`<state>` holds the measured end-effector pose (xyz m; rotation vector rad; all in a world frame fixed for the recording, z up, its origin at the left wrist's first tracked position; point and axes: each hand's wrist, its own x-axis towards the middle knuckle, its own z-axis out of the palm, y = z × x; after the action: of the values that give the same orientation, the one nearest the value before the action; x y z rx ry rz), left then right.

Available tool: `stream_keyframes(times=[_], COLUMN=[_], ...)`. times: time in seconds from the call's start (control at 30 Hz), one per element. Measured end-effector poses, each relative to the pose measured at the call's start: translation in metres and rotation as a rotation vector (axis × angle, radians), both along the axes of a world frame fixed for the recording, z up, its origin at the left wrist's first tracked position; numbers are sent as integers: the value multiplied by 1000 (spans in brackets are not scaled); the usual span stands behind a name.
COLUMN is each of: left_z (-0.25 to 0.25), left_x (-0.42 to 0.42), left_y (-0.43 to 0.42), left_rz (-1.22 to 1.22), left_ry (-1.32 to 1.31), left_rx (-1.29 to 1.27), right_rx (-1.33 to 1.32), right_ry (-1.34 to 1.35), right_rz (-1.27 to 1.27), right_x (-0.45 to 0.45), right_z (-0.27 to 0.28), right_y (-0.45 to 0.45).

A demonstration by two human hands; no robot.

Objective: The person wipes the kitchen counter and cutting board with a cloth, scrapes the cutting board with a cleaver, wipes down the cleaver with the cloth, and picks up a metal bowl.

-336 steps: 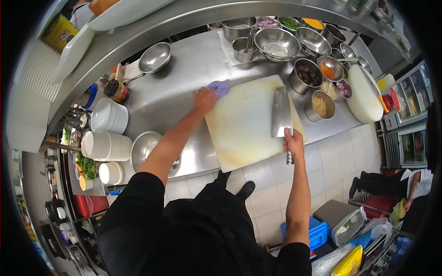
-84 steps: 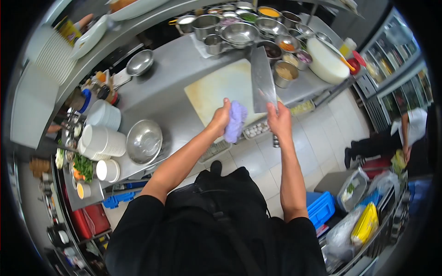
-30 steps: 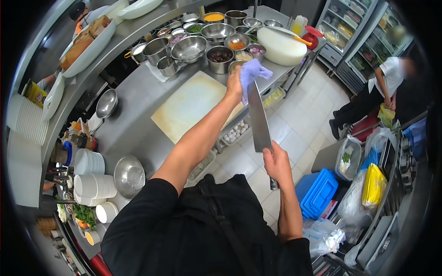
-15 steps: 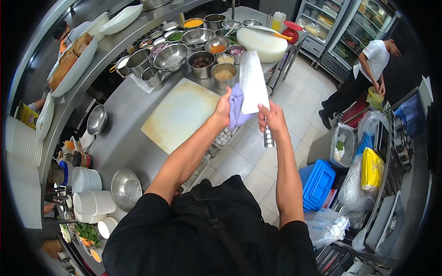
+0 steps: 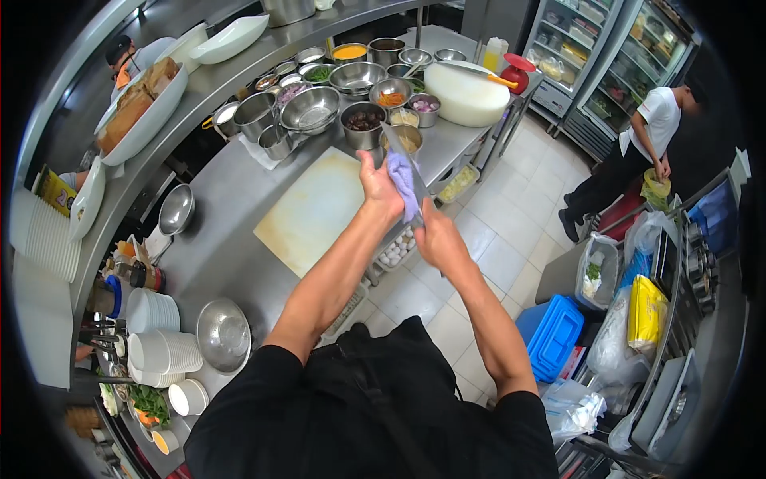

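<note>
My right hand is closed around the handle of a cleaver. Its wide blade is turned nearly edge-on and points up and away from me. A folded purple cloth lies against the blade, held there by my left hand; that thumb sticks up and the fingertips are hidden behind the cloth. Below and to the left of the blade, a stained white cutting board rests on the steel counter. Just past the blade's tip stand a metal pot of dark pieces and a pot of pale shreds.
Several metal bowls crowd the counter's far end, beside a thick round white block with a yellow-handled knife on it. Stacked white bowls stand left. A person in a white shirt stands right, near a blue-lidded bin.
The cleaver has turned from showing its broad face to nearly edge-on. My right hand has moved left and down, closer to my left hand. The view has shifted slightly.
</note>
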<state>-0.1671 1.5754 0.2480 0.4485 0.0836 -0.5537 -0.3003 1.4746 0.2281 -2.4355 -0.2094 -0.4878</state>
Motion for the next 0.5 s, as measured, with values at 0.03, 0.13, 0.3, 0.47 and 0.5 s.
stream_keyframes(times=[0.03, 0.13, 0.3, 0.47, 0.5], left_z=[1, 0, -7, -24, -33], left_x=[3, 21, 60, 67, 66], left_y=[4, 22, 61, 94, 96], left_rz=[25, 71, 125, -197, -201], left_ry=[-4, 35, -35, -278, -274], left_rx=[-14, -70, -103, -291, -214], right_rx=[-25, -14, 140, 1138, 1070], right_ry=[-17, 40, 62, 232, 319], right_rz=[5, 47, 96, -115, -266], right_x=[-13, -58, -92, -96, -91], right_z=[-2, 5, 50, 85, 65], right_y=[4, 11, -14, -34, -37])
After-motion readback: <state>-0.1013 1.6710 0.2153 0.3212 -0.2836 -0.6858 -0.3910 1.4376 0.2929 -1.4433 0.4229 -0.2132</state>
